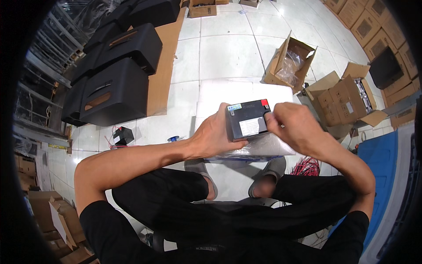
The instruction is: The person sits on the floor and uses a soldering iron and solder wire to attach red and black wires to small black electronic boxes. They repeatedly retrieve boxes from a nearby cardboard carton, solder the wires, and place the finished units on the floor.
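Note:
A black box-shaped battery (247,118) with a white label, a small blue-green sticker and a red terminal cap is tilted over a white foam-wrapped block between my knees. My left hand (215,134) grips the battery's left side, thumb underneath along the near edge. At its right edge, below the red cap, my right hand (292,125) is closed with curled fingers, thumb against the battery. What lies inside those curled fingers is hidden. The white block (215,93) serves as a low stand, with clear plastic film (268,145) on its near part.
Large black housings (116,88) stand on cardboard at the left. Another small black battery with red wires (123,135) and a blue spool (174,138) lie on the tiles. Open cartons (290,64) sit to the right; a red wire bundle (306,167) lies beside my right knee.

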### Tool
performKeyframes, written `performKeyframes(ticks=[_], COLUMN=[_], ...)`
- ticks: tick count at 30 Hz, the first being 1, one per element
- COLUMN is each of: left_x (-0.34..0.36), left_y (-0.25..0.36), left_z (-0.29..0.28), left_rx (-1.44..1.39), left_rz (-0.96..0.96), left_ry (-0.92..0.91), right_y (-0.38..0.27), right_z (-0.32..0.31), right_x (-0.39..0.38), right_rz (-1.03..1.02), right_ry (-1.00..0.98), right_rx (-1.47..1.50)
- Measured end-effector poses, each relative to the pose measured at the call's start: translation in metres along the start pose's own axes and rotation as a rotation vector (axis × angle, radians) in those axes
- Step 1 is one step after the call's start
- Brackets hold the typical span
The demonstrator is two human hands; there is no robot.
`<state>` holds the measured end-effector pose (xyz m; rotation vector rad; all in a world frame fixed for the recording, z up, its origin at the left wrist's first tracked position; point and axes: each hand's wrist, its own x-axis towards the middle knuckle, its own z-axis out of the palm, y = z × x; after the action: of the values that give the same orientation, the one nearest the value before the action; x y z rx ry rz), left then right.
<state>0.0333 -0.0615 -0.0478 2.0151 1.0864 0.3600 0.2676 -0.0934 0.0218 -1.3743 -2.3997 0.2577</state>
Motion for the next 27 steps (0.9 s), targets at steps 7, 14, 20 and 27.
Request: performKeyframes(ticks=[7, 14, 20, 27], left_x=[0.001, 0.0, 0.003, 0.004], left_y=[-0.005, -0.006, -0.011, -0.019], left_z=[0.003, 0.003, 0.005, 0.008], left_rx=[-0.017, -0.025, 0.013, -0.03], left_rz=[0.066, 0.042, 0.088, 0.095], left_ry=[-0.001, -0.035, -0.013, -0.012], right_y=[0.048, 0.162, 0.156, 0.041], right_z=[-0.05, -0.019, 0.002, 0.01], right_x=[-0.007, 0.009, -0.026, 0.002], right_rz=[-0.861, 0.5, 0.546, -0.326], right_ry=[0.665, 0.401, 0.251, 0.038], right_rx=[-0.439, -0.451, -0.132, 0.11])
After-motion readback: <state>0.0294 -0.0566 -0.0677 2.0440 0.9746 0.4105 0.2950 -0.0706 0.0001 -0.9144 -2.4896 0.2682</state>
